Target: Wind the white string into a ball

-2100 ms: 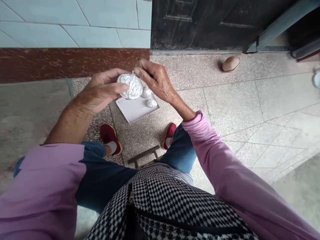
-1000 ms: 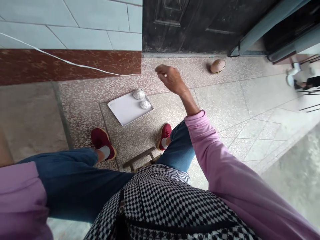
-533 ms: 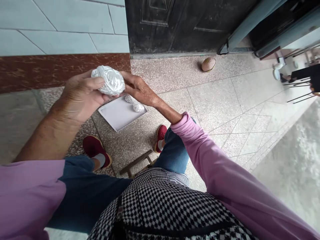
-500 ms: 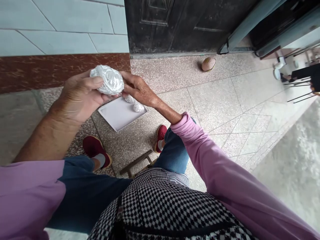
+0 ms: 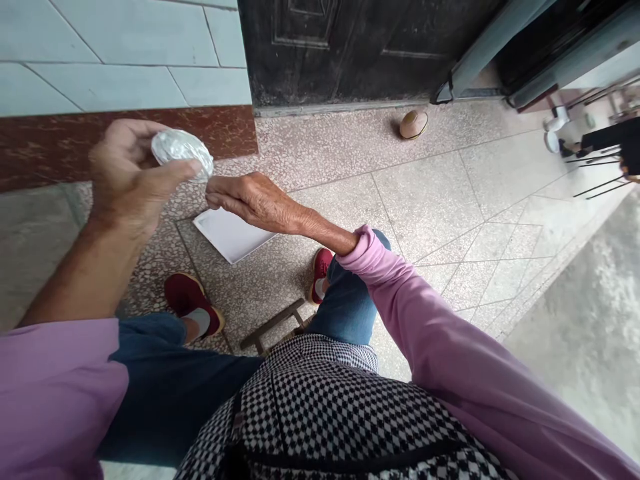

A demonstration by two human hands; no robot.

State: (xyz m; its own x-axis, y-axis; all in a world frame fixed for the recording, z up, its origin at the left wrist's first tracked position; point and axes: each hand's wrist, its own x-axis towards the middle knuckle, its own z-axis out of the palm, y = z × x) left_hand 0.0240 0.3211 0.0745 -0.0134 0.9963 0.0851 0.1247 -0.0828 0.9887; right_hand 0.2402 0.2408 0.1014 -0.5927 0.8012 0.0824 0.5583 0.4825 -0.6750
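My left hand (image 5: pixel 120 177) grips a shiny white ball of string (image 5: pixel 183 150), thumb across its near side and fingers behind it. Just below and right of the ball is my right hand (image 5: pixel 257 203), back upward and fingers pressed together. Whatever those fingers pinch, perhaps a strand, is too thin to make out. Beneath them a shallow white tray (image 5: pixel 233 237) lies on the floor, partly covered by my right hand, which also hides the smaller white balls seen in it before.
A wooden stool frame (image 5: pixel 273 327) stands between my red shoes. A round pinkish-brown ball (image 5: pixel 413 125) rests on the speckled floor by the dark door (image 5: pixel 345 60). Tiled wall (image 5: pixel 125 87) rises at the upper left. Thin-legged black furniture (image 5: pixel 600 160) is at far right.
My left hand has shifted left with the ball and turned it. My right hand has come away from the ball's side, moved left and down, and now covers part of the tray.
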